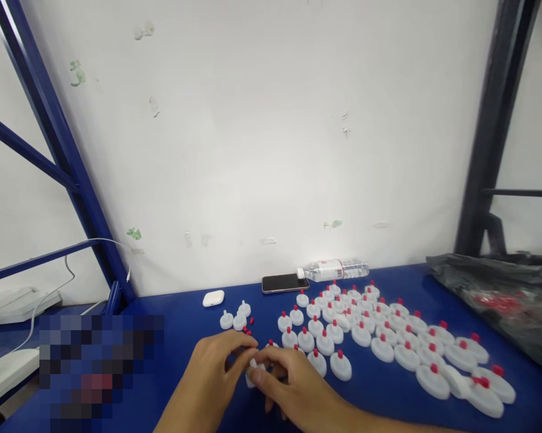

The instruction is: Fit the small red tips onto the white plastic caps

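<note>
My right hand (295, 382) is closed around a white nozzle cap (252, 377), a round plastic cap whose spout points up. The thumb and index finger of my left hand (219, 364) are pinched just above that spout; anything between them is hidden. Beyond my left hand stand several white nozzle caps (226, 320) with bare spouts, and beside them lie small red tip caps (247, 331). To the right of my hands spread many white caps with red tips (341, 365), mostly upright, some tilted or lying over.
Along the wall are a white earphone case (213, 298), a phone (284, 283) and a clear plastic bottle (336, 270) on its side. A dark plastic bag (500, 307) with red pieces sits at the right. A power strip (9, 376) is at the far left, near a blurred-out patch.
</note>
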{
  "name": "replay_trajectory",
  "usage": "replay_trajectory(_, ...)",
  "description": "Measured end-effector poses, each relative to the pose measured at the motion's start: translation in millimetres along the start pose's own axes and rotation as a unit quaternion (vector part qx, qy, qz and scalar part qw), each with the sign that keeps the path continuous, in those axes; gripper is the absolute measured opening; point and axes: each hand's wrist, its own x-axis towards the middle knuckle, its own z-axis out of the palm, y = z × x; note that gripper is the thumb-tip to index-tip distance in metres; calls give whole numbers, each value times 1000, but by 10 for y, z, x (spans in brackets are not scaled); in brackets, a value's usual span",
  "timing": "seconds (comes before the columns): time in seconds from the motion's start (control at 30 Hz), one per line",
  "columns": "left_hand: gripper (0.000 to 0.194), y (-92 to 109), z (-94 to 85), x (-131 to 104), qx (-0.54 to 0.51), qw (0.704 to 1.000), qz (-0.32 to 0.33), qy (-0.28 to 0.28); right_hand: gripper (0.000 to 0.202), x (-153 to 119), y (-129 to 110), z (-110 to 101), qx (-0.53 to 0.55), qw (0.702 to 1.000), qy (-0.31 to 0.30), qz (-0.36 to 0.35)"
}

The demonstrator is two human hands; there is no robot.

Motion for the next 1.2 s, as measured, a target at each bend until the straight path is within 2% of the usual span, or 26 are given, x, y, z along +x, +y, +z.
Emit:
replay_trajectory(0.33,27,31,-17,-9,-11,999,-32,-2,28,-7,-5,-12,22,1000,18,-1)
replay_trajectory(0.53,25,67,-63,-22,-7,999,-40,-25,28,-32,-21,-14,24,999,32,-11)
replay_trajectory(0.73,26,146,-153,-45,-47,997,-34,-49,34,-12,6,-17,23,999,43,3)
replay_trajectory(0.83,28,159,-198,-76,-95,993,-27,-68,41,-4,33,3,0,997,72,6)
replay_trajectory(0.93,32,143,-239,-147,-126,988,-27,-80,41,-13,61,19,-51,991,103,-71)
replay_trajectory(1.03,53,151,-286,-245,-136,982,-46,-124,36,-43,80,3,-104,960,118,-234)
replay_trajectory(1.13,77,245,-330,-308,-120,972,-45,-197,31,-99,69,-35,-180,881,99,-426)
replay_trajectory(1.2,70,347,-345,-319,-85,969,-35,-230,26,-143,38,-55,-255,827,85,-495)
